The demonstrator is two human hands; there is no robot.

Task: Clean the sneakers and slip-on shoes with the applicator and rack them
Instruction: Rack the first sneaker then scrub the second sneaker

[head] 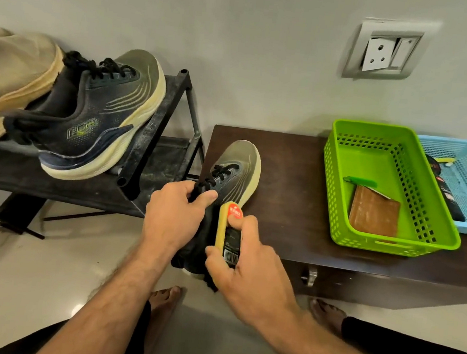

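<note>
Fingers of the left hand grip the sneaker; right hand fingers clasp the applicator.

One head-worn wide-angle view looks forward and down, close over the hands

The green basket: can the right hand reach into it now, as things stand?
Probably not freely: the right hand grips the applicator against the sneaker. The way to the green basket looks open, but the hand is occupied.
</note>
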